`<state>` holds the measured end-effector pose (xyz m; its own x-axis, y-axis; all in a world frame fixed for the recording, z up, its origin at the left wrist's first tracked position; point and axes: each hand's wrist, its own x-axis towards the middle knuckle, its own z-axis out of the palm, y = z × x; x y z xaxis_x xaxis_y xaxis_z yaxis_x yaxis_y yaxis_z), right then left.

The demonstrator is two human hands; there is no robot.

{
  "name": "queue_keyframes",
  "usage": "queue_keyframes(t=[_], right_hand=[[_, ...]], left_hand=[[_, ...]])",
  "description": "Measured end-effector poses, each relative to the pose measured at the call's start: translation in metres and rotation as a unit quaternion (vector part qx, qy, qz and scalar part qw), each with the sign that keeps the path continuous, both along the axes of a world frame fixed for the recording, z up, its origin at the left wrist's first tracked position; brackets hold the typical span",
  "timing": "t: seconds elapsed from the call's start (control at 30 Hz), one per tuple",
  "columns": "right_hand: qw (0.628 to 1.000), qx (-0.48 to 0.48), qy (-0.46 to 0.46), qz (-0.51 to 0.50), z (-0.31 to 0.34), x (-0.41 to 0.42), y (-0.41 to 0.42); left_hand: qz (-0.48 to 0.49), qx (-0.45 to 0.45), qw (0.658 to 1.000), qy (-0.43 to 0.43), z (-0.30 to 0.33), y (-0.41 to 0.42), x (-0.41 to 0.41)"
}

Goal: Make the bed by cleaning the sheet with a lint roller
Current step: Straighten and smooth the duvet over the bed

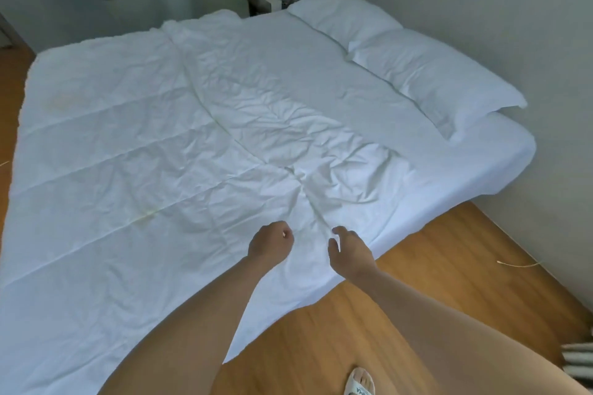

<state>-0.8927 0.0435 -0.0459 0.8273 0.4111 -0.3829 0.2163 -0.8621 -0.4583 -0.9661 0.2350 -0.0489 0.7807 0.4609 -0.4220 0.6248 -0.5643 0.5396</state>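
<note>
A white duvet (pixel 154 151) lies spread over the low bed, creased in long folds and crumpled toward the middle, its near edge hanging over the wooden floor (pixel 369 324). Under it at the right the fitted sheet (pixel 500 154) shows on the mattress corner. Two white pillows (pixel 410 64) lie side by side along the far right end of the bed, against the wall. Both bare arms reach out over the near edge of the duvet. The left hand (pixel 271 242) is curled into a loose fist just above the fabric; whether it pinches anything I cannot tell. The right hand (pixel 351 250) hovers just beside it to the right, fingers bent and slightly spread, thumb apart, holding nothing. No lint roller shows in the view. A dark bedside table (pixel 261 3) with small cluttered items stands at the far corner. A foot in a white slipper (pixel 361 383) stands on the floor at the near edge.
</note>
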Motion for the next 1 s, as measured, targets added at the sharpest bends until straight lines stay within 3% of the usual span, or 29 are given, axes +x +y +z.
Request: queue_keyframes(t=[0.1, 0.23, 0.33, 0.43, 0.63, 0.77, 0.83, 0.9, 0.97, 1.0], right_hand=[[1.0, 0.001, 0.012, 0.009, -0.001, 0.066, -0.034], [0.996, -0.053, 0.03, 0.059, -0.016, 0.137, -0.059], [0.991, -0.075, 0.025, 0.107, -0.038, 0.175, -0.055], [0.992, -0.036, 0.033, 0.114, -0.062, 0.203, -0.04], [0.991, 0.07, -0.036, 0.108, -0.1, 0.253, -0.012], [0.965, 0.154, -0.154, 0.144, -0.1, 0.289, -0.008], [0.95, 0.176, -0.2, 0.163, -0.094, 0.309, -0.01], [0.954, 0.143, -0.189, 0.186, -0.091, 0.329, -0.014], [0.959, 0.026, -0.165, 0.23, -0.098, 0.341, -0.022], [0.955, -0.024, -0.157, 0.25, -0.103, 0.344, -0.028]], left_hand=[[0.094, -0.075, 0.992, 0.024, -0.024, -0.023, 0.035], [0.212, -0.203, 0.956, 0.015, -0.041, -0.05, 0.074], [0.215, -0.23, 0.948, 0.033, -0.058, -0.065, 0.111], [0.229, -0.235, 0.943, 0.058, -0.085, -0.072, 0.157], [0.396, -0.344, 0.851, 0.003, -0.097, -0.096, 0.234], [0.397, -0.298, 0.859, -0.129, -0.088, -0.121, 0.237], [0.414, -0.257, 0.862, -0.143, -0.083, -0.126, 0.195], [0.478, -0.164, 0.862, -0.045, -0.104, -0.122, 0.138], [0.55, -0.117, 0.824, 0.065, -0.121, -0.116, 0.086], [0.561, -0.092, 0.82, 0.075, -0.128, -0.114, 0.072]])
